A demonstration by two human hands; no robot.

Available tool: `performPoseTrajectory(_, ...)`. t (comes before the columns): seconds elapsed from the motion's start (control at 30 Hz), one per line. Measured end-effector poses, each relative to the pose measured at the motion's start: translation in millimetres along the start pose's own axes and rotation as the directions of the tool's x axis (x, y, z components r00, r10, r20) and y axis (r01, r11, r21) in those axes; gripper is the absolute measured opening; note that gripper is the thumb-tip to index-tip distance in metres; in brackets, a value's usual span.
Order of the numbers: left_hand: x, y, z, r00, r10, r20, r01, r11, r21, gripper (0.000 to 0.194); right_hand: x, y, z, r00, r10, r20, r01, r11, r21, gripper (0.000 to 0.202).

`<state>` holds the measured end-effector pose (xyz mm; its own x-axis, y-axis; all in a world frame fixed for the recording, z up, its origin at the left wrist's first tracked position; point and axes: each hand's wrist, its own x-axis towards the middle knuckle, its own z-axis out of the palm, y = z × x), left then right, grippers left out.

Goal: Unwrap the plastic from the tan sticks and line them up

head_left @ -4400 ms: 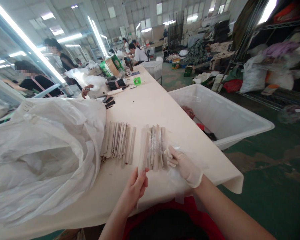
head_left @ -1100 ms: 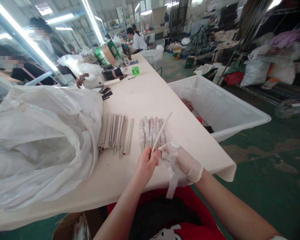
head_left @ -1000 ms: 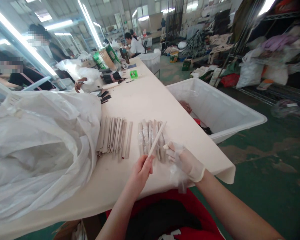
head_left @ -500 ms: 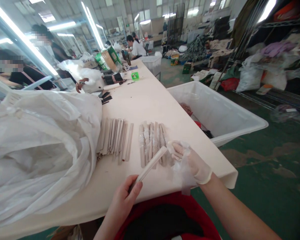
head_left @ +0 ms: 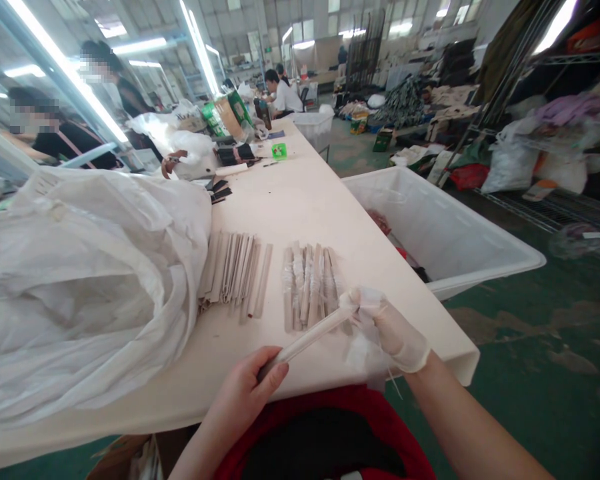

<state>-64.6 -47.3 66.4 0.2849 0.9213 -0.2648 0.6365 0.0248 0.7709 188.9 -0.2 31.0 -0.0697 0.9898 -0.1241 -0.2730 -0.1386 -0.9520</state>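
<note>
One strip (head_left: 316, 335) shifted to right hand (head_left: 391, 328); left hand (head_left: 253, 381), right hand grasp opposite ends.

Beside the desk (head_left: 305, 193) I see a white tub (head_left: 445, 230) with reddish material (head_left: 379, 220) inside. Farther along sits a small bright green tray (head_left: 279, 152), near a green-and-brown carton (head_left: 225, 116). Lilac fabric (head_left: 573, 108) lies heaped across the room; beyond, someone in white (head_left: 287, 99).

Two hands (head_left: 250, 387), one held strip (head_left: 313, 335), perhaps six bundles (head_left: 307, 287).
</note>
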Motion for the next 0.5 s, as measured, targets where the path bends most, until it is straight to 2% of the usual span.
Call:
performPoseTrajectory(0.13, -3.5, -4.3, -4.5, 1.000, 0.002, -0.006, -0.002, 0.996, 0.086, 0.035, 0.1, 1.9, -2.7, 1.000, -0.015, -0.007, 0.014, 0.997, -0.071, 0.013)
performPoseTrajectory(0.3, -9.1, -4.1, -8.1, 1.000, 0.017, 0.008, -0.018, 0.987, 0.163, 0.034, 1.0, 6.6, 1.9, 0.996, 0.064, -0.068, -0.069, 0.994, -0.080, 0.022)
performPoseTrajectory(0.43, -12.5, 0.5, -8.8, 0.999, 0.034, 0.027, -0.039, 0.983, 0.180, 0.031, 0.6, 4.7, 2.6, 0.991, 0.015, -0.135, -0.042, 0.979, -0.200, 0.015)
performPoseTrajectory(0.5, -13.1, 2.3, -8.6, 0.998, 0.047, 0.032, -0.052, 0.982, 0.183, 0.030, 0.5, 5.2, 1.6, 0.993, 0.007, -0.122, -0.029, 0.983, -0.179, 0.013)
